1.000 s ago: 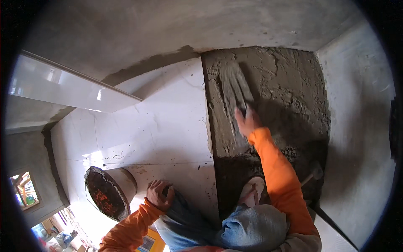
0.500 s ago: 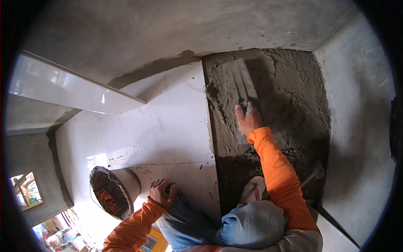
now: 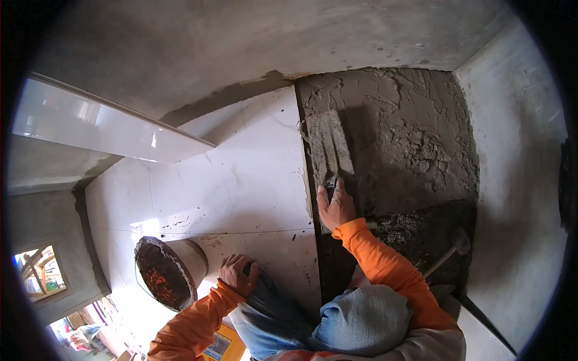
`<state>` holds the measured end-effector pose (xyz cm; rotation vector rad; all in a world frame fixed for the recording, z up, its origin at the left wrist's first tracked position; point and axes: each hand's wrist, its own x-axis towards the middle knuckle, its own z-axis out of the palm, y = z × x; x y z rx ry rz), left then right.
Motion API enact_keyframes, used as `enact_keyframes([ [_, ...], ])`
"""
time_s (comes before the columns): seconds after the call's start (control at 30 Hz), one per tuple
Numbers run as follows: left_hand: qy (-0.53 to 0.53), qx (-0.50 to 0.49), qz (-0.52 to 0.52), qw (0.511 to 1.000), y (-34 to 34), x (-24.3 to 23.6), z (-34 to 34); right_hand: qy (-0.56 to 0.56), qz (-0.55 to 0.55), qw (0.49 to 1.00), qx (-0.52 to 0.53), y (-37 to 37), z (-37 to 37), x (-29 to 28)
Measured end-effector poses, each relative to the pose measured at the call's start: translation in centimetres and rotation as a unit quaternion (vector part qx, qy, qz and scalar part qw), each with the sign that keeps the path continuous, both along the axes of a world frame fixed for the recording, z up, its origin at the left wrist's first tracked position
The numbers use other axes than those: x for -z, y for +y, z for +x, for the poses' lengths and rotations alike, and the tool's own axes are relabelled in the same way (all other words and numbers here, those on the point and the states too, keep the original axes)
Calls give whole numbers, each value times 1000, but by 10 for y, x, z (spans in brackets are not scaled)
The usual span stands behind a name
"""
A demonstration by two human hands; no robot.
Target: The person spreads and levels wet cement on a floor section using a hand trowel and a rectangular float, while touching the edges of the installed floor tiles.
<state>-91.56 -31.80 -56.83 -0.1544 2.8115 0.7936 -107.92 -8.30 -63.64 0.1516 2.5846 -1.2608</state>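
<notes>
My right hand (image 3: 338, 207) grips the handle of a rectangular plastering trowel (image 3: 328, 141), its blade caked with grey mortar. The trowel lies over the left part of a wet mortar bed (image 3: 415, 114), close to the edge of the white tiles (image 3: 253, 162). Behind the blade the mortar is smoother; to the right it stays ridged and lumpy. My left hand (image 3: 238, 274) rests on my left knee, fingers loosely bent and apart from the thumb, with no tool seen in it.
A mortar-crusted bucket (image 3: 195, 259) stands on the tiles left of my knee. A hammer (image 3: 460, 240) lies at the right by the grey wall (image 3: 518, 150). At upper left, a glossy white panel (image 3: 108, 123) juts out. A yellow package (image 3: 226, 344) is beside my left leg.
My right hand has drawn the trowel back toward me and slightly left across the mortar. My left hand stays on the knee. The view has shifted slightly.
</notes>
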Motion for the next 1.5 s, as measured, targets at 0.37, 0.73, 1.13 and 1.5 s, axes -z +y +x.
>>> enact_keyframes([
  [0.37, 11, 11, -9, 1000, -2, 5, 0, 5, 42, 999, -23, -6, 1, 25],
  [0.73, -2, 2, -5, 1000, -3, 6, 2, -5, 29, 1000, 0, -19, -49, 37],
  [1.13, 35, 2, -1, 999, -7, 7, 21, 55, 131, 987, 81, 13, -122, 60],
  [1.5, 16, 13, -10, 1000, 4, 7, 1, -198, -375, 903, 59, 13, -72, 36],
])
